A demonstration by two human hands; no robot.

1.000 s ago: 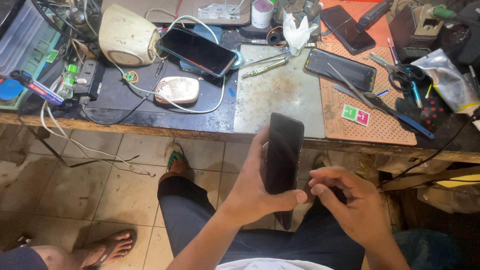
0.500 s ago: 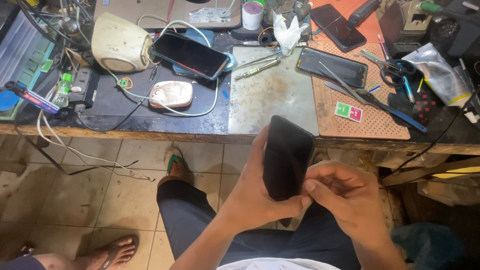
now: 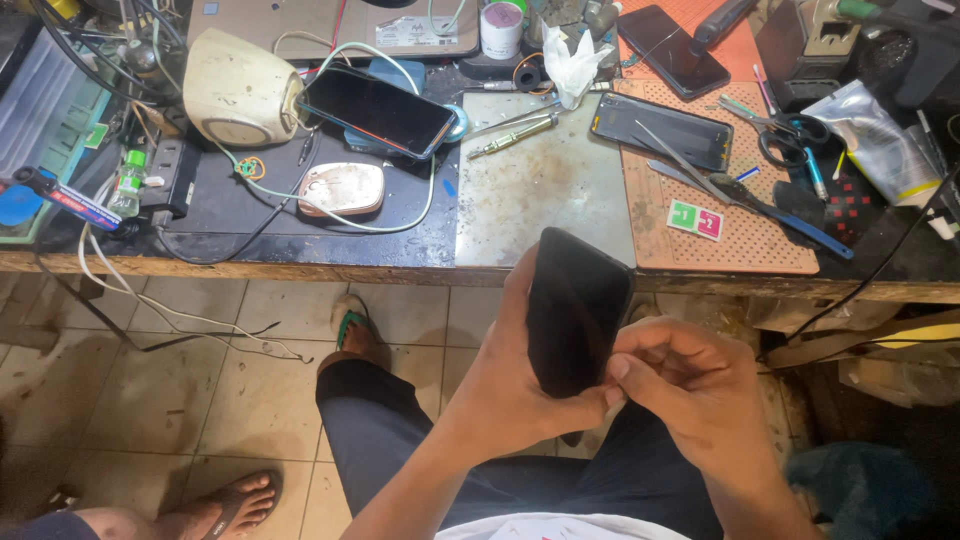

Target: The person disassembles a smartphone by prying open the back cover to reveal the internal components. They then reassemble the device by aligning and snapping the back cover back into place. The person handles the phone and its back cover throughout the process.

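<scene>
Nearest, above the person's lap, the left hand (image 3: 520, 385) grips a black phone (image 3: 575, 312) upright, dark face to the camera, just short of the counter (image 3: 300, 268) edge. The right hand (image 3: 690, 385) curls its fingertips (image 3: 622, 368) against the phone's lower right edge, pinched narrow. On the counter beyond, a small red-and-green packet (image 3: 696, 219) lies flat on the orange perforated mat (image 3: 745, 245). Further right sits a clear plastic bag (image 3: 875, 135), contents unclear. At the far edge stands a white tub (image 3: 502, 28) with a purple label.
</scene>
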